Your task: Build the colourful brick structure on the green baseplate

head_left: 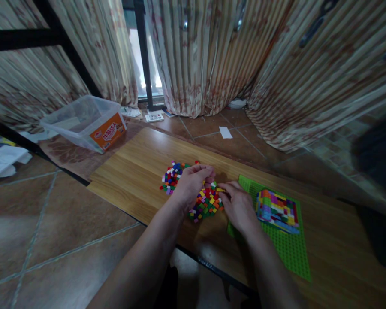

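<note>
Right hand (pixel 239 204): fingertips pinched on a yellow brick (pixel 221 189), beside the loose bricks (pixel 209 201). Left hand (pixel 193 182): fingers curled over the pile, apparently pinching a small yellow piece (pixel 203 183). Beyond: clear bin (pixel 80 120), striped curtains (pixel 199 56).

Striped curtains (pixel 209 64) hang to the brown tiled floor (pixel 80 214), daylight slipping through the window (pixel 135 47) between them.

Dim room, 1 bright window gap (pixel 142 60) behind, edges stretched, hands perhaps slightly blurred.
</note>
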The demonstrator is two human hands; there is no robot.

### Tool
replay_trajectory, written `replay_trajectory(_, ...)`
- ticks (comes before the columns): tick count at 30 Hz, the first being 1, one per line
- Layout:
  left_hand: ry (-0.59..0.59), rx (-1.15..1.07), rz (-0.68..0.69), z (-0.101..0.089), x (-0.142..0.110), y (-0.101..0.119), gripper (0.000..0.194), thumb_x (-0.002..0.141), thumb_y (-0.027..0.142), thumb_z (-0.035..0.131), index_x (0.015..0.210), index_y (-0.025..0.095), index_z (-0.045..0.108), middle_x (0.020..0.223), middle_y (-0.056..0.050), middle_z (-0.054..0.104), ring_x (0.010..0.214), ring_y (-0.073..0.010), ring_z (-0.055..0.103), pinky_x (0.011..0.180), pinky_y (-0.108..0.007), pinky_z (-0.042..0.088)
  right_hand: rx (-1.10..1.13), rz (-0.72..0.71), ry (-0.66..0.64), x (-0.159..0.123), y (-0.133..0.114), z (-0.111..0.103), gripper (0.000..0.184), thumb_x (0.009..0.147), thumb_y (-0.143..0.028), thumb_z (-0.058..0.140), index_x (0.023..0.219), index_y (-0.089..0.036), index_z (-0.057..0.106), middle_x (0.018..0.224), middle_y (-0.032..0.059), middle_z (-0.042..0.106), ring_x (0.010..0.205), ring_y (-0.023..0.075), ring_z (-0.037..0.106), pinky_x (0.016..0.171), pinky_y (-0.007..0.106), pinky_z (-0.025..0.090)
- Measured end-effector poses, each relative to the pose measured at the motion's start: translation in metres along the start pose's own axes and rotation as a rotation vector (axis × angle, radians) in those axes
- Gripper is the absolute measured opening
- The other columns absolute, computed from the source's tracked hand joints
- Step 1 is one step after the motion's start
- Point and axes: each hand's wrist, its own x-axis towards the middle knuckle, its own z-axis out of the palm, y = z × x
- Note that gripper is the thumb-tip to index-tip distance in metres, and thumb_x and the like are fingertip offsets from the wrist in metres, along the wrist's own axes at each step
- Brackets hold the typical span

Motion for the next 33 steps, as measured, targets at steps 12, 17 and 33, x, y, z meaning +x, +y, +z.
replay_trajectory(12, 0.006, 0.025, -0.03, 0.006, -0.004, -0.012, 0.015, 0.071, 0.023, 0.078, 0.076, 0.011, 0.069, 0.074, -0.004, 0.068, 0.064, -0.0091, 0.059, 0.064, -0.021, 0.045, -0.062, 0.107, -0.02, 0.001, -0.003, 0.003, 0.019, 0.09, -0.014, 0.052, 0.084, -0.019, 0.07, 0.092, 0.0073, 0.065, 0.087, 0.0198, 0.063, 0.082, 0.033, 0.048)
replay_trajectory(17, -0.017, 0.003, -0.051, 0.013, -0.005, -0.022, 0.018, 0.069, 0.022, 0.079, 0.077, 0.011, 0.068, 0.075, -0.003, 0.067, 0.067, -0.0096, 0.06, 0.066, -0.022, 0.047, 0.03, 0.153, 0.085, -0.002, -0.005, -0.008, 0.017, 0.088, -0.016, 0.054, 0.086, -0.019, 0.07, 0.089, 0.0072, 0.068, 0.084, 0.0196, 0.064, 0.08, 0.033, 0.049)
replay_trajectory(33, -0.159, -0.302, -0.36, 0.051, -0.012, -0.039, 0.024, 0.09, 0.017, 0.047, 0.074, 0.014, 0.064, 0.073, -0.007, 0.067, 0.066, -0.014, 0.063, 0.071, -0.027, 0.054, 0.461, 0.141, 0.307, -0.013, -0.037, -0.046, 0.01, 0.086, -0.025, 0.061, 0.091, -0.021, 0.069, 0.089, 0.0036, 0.072, 0.082, 0.0168, 0.067, 0.076, 0.031, 0.054)
